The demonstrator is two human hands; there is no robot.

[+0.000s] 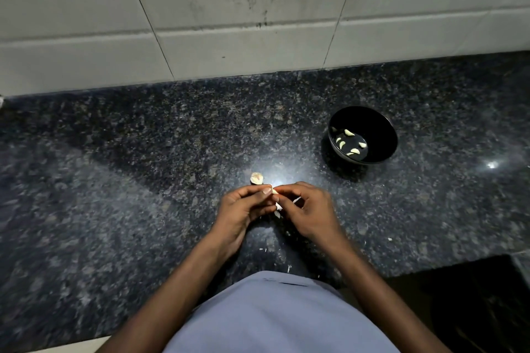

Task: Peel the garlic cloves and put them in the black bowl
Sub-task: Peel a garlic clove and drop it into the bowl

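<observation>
Meeting over the counter (143, 180), both forearms angle inward from the body. Left hand (243, 209) and right hand (309, 212) curl their fingers together around one clove (274, 191), pinched between the fingertips, with papery skin (278, 206) hanging below. All this is near the bowl (381, 129), which holds peeled cloves (348, 132). Another garlic piece (257, 178) lies just beyond the left hand.

The scene is dim overall, with a bright glare patch on the polished granite counter (143, 152) just beyond the hands and a smaller specular spot at the right edge. Soft shadows fan outward from the forearms, and the black bowl (381, 123) casts a shadow to its left. Wide-angle distortion bends the wall tiles (86, 23); the counter's left and lower areas appear smeared and soft.
</observation>
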